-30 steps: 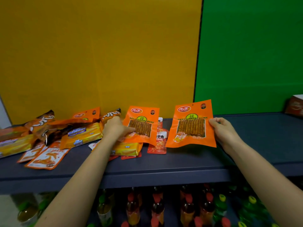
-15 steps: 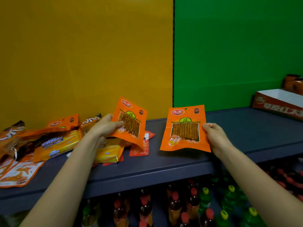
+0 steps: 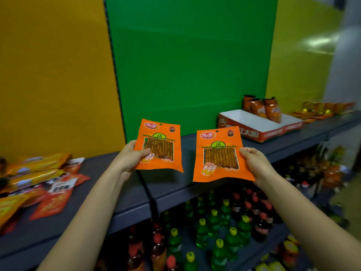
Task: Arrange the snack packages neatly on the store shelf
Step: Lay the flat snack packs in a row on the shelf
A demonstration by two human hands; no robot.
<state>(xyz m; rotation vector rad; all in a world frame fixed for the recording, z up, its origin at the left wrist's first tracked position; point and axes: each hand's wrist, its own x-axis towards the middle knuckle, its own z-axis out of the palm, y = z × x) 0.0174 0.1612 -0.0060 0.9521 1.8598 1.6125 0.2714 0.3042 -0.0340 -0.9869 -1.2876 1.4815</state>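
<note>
head view: since the earlier frames the camera has swung to the right. the loose pile of packets (image 3: 39,178) now lies at the far left of the shelf (image 3: 168,184), and both held packets have come away from it to a position in front of the green panel (image 3: 191,65).

the left hand (image 3: 130,156) pinches the left packet (image 3: 159,146) at its left edge, thumb on the front. this packet was tilted before and now faces the camera almost squarely. the right hand (image 3: 254,163) pinches the right packet (image 3: 220,155) at its right edge in the same way. both packets are clear of the shelf surface, side by side and apart.

judgement: the pair is in transit towards the open stretch of shelf near the display box (image 3: 252,133). placement is not yet done.

markings: each packet carries a red oval logo with white chinese characters, a round green label, a small portrait and a clear window showing brown strips. the box front bears large white chinese characters, too blurred to read.
</note>
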